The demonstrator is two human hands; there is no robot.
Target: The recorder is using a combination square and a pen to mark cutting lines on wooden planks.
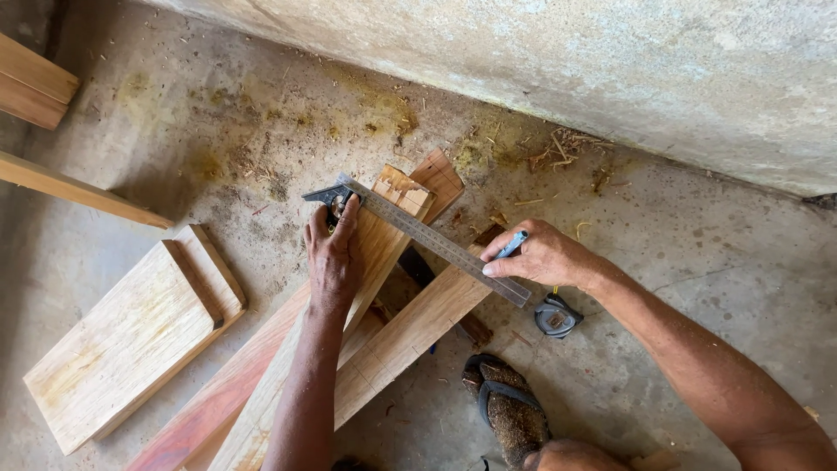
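Note:
My left hand (332,255) presses the dark head of a combination square (330,197) against the edge of a long wooden plank (375,244). The square's metal ruler blade (436,242) runs diagonally across two planks toward the right. My right hand (539,255) rests on the blade's far end above a second plank (410,331) and grips a blue pen (512,245), its tip by the ruler edge.
A tape measure (556,316) lies on the concrete floor by my right wrist. My sandalled foot (510,410) sits below the planks. A flat wooden panel (131,336) lies at left, more boards (35,83) at the upper left, and a concrete wall (610,70) behind.

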